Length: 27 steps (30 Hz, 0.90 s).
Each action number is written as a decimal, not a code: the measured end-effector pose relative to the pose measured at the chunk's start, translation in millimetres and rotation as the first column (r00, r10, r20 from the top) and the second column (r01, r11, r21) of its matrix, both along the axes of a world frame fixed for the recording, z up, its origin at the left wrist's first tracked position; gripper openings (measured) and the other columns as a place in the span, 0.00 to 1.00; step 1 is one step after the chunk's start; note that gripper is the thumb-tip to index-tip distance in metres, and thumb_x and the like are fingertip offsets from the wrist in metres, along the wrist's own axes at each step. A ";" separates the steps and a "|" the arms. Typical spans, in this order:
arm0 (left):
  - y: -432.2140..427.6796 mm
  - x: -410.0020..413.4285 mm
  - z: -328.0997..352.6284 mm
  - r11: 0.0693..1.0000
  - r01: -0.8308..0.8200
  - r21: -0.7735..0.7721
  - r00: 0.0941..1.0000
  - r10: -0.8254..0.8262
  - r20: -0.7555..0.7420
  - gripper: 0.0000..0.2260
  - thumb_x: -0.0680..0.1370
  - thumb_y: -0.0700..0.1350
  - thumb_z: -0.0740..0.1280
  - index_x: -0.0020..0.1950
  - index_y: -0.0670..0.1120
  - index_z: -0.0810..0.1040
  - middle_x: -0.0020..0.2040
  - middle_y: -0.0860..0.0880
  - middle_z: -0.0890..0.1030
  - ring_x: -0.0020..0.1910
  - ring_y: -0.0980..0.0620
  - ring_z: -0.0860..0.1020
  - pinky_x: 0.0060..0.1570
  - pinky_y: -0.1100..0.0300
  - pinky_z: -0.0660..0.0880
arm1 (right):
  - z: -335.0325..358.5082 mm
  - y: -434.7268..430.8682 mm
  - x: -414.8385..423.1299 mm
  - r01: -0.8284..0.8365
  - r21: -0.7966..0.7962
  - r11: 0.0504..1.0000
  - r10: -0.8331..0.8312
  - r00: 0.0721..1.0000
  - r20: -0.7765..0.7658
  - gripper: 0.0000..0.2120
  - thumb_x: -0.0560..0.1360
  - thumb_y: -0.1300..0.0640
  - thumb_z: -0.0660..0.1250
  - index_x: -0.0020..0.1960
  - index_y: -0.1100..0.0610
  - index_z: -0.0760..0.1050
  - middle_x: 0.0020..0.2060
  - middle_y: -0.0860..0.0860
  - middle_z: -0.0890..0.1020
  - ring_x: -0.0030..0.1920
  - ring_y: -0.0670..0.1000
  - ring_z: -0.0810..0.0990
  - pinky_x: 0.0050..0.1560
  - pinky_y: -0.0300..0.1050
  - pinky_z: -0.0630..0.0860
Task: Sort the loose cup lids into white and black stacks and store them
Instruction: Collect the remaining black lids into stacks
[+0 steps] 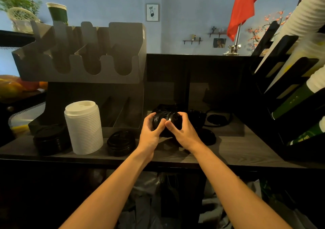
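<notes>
— What is held, and how?
— A row of black lids point(166, 118), turned on its side above the counter point(232, 149), is clamped at both ends. It is gripped by the left hand point(151, 132) and the right hand point(183, 132), thumbs close together.
— And further out?
— At nine o'clock a low black pile point(121, 143) is seen, then a tall white stack point(84, 128), then a wider black pile point(51, 139). Loose black lids point(209, 136) are found at three o'clock, a grey rack point(79, 67) at eleven.
</notes>
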<state>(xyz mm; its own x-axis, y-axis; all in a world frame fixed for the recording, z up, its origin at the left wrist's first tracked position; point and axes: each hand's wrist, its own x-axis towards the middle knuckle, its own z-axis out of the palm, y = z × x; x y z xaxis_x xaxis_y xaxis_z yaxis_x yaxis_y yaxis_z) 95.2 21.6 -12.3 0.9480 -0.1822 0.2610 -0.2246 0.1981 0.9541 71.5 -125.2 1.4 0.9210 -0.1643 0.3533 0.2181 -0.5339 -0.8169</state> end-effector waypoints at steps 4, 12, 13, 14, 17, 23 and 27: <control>0.2 -3.5 6.2 0.997 0.073 0.011 0.997 -0.072 -0.036 0.29 0.68 0.71 0.73 0.67 0.66 0.73 0.75 0.51 0.71 0.73 0.49 0.71 0.71 0.42 0.72 | -1.3 -0.4 0.4 -0.056 0.007 0.998 0.056 0.998 -0.015 0.46 0.64 0.21 0.65 0.73 0.44 0.57 0.69 0.49 0.72 0.68 0.52 0.73 0.63 0.50 0.76; 2.3 0.6 2.1 0.993 0.086 -0.076 0.991 -0.093 -0.091 0.16 0.83 0.40 0.65 0.65 0.59 0.76 0.72 0.49 0.75 0.70 0.48 0.75 0.69 0.42 0.73 | -0.5 3.2 0.3 -0.097 -0.036 0.995 0.098 0.995 0.017 0.40 0.71 0.30 0.67 0.76 0.41 0.56 0.76 0.48 0.64 0.73 0.49 0.65 0.65 0.47 0.68; 2.3 0.5 2.2 0.993 0.083 -0.082 0.991 -0.090 -0.097 0.17 0.83 0.38 0.64 0.65 0.59 0.76 0.72 0.49 0.75 0.69 0.49 0.75 0.69 0.43 0.73 | -0.6 3.3 -0.3 -0.103 -0.024 0.994 0.103 0.995 0.009 0.40 0.70 0.29 0.68 0.75 0.41 0.56 0.73 0.48 0.67 0.71 0.50 0.68 0.64 0.47 0.71; 2.1 0.1 2.9 0.992 0.088 -0.089 0.990 -0.096 -0.099 0.18 0.83 0.37 0.64 0.65 0.59 0.75 0.71 0.50 0.75 0.68 0.50 0.75 0.69 0.43 0.73 | -0.4 3.4 -1.1 -0.105 -0.006 0.994 0.105 0.994 0.005 0.39 0.70 0.30 0.68 0.74 0.42 0.56 0.70 0.48 0.69 0.69 0.50 0.71 0.62 0.46 0.73; 1.5 0.5 2.6 0.987 0.124 -0.106 0.985 -0.136 -0.110 0.18 0.83 0.36 0.63 0.68 0.55 0.75 0.70 0.50 0.77 0.68 0.48 0.76 0.65 0.48 0.76 | 0.4 2.1 -1.9 -0.096 0.046 0.994 0.096 0.995 0.002 0.39 0.68 0.29 0.68 0.72 0.43 0.57 0.65 0.47 0.73 0.65 0.50 0.75 0.58 0.44 0.77; 1.2 -2.7 5.9 0.979 0.166 -0.117 0.972 -0.182 -0.149 0.21 0.76 0.55 0.71 0.66 0.46 0.79 0.58 0.45 0.84 0.60 0.45 0.82 0.59 0.49 0.79 | 1.0 3.6 -3.9 -0.147 0.022 0.989 0.146 0.989 0.005 0.37 0.73 0.31 0.64 0.77 0.40 0.55 0.75 0.45 0.61 0.71 0.46 0.63 0.64 0.47 0.68; 0.8 -0.9 5.2 0.990 0.047 -0.131 0.986 -0.067 -0.150 0.18 0.77 0.52 0.73 0.63 0.44 0.81 0.55 0.43 0.86 0.55 0.45 0.85 0.54 0.51 0.82 | 2.7 3.9 -3.1 -0.209 0.135 0.969 0.212 0.977 -0.006 0.25 0.84 0.43 0.55 0.80 0.39 0.54 0.75 0.41 0.58 0.73 0.44 0.57 0.66 0.40 0.59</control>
